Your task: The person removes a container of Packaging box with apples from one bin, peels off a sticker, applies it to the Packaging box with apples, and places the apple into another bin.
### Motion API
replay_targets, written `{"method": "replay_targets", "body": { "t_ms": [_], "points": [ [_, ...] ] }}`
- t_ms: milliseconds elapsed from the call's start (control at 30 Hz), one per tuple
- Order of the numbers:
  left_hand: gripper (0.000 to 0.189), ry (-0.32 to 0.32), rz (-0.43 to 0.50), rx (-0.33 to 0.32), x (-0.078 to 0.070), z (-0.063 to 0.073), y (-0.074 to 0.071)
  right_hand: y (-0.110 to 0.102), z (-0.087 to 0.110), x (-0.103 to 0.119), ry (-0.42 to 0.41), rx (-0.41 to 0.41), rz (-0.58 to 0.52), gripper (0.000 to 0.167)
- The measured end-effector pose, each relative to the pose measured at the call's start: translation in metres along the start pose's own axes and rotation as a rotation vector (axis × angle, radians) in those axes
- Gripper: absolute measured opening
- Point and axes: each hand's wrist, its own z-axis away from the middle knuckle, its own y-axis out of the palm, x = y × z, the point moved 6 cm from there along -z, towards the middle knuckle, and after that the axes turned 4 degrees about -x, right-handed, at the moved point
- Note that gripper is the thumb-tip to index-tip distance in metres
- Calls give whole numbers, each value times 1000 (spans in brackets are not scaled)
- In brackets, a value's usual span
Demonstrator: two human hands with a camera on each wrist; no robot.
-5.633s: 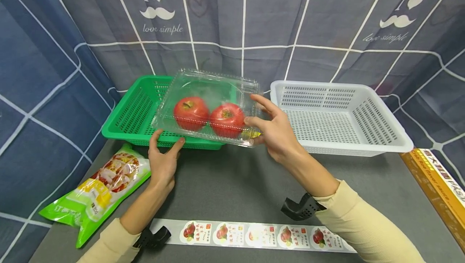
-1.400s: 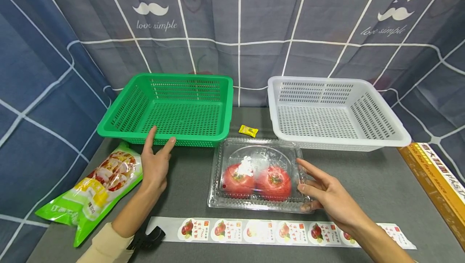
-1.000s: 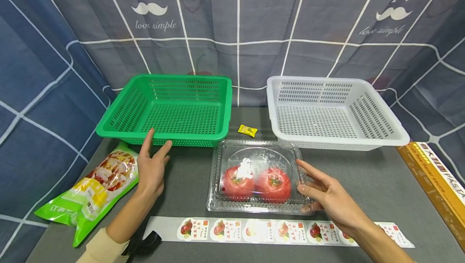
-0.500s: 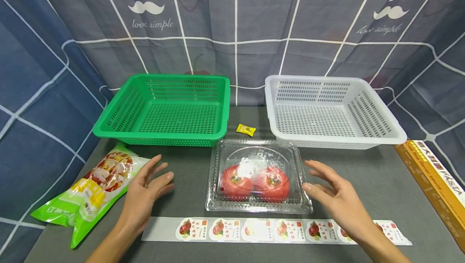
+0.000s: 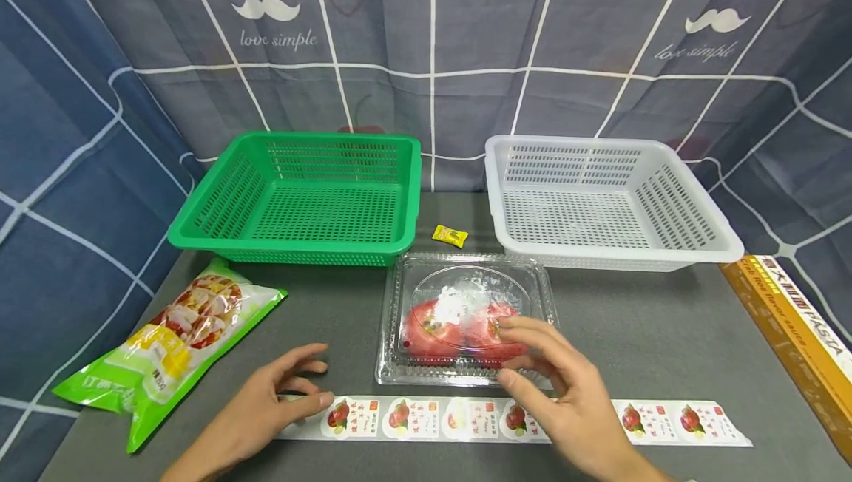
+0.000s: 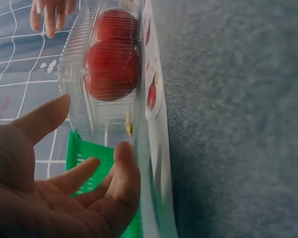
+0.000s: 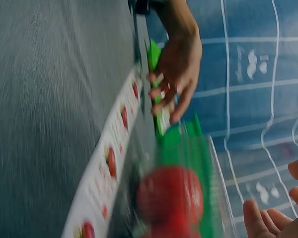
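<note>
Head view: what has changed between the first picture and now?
The clamshell of red apples, held up by the right hand at first, has come down toward the person onto the table, released. That and the left hand have moved toward the label strip. Green basket, white basket and food bag stayed put.

Lane of bare surface (image 5: 346,304) between the bag (image 5: 186,334) and the plastic box (image 5: 452,377), running up to the green basket (image 5: 299,249); left hand (image 5: 256,412) is at its near end. Second free patch on the right, between the plastic box and the pasta box (image 5: 792,330), bounded behind by the white basket (image 5: 612,253). Gap between the baskets is narrow: candy (image 5: 450,236) lies in it, plastic box stands across the front. Curtain (image 5: 466,24) closes off back and left. Right hand (image 5: 566,397) blocks the plastic box's near right corner; near left corner is accessible. Label strip (image 5: 466,430) lies flat, passable overhead. Both baskets can be entered from above.
</note>
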Motion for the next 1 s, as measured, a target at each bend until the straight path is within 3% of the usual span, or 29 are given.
{"method": "replay_targets", "body": {
  "t_ms": [267, 500, 567, 667, 833, 1000],
  "points": [
    [63, 45, -30, 29, 12, 3, -1, 50, 7, -11, 132, 200, -208, 41],
    [59, 111, -333, -167, 14, 11, -13, 91, 16, -22, 166, 423, -222, 36],
    [58, 133, -392, -187, 15, 11, -16, 104, 18, -27, 215, 490, -216, 35],
    [61, 126, -438, -158, 17, 10, -16, 121, 17, -33, 197, 539, -142, 34],
    [68, 135, -497, -99, 19, 8, -14, 147, 15, -39, 115, 555, -39, 35],
    [71, 147, -516, -46, 21, 6, -12, 165, 15, -50, 126, 558, 37, 36]
  ]
}}
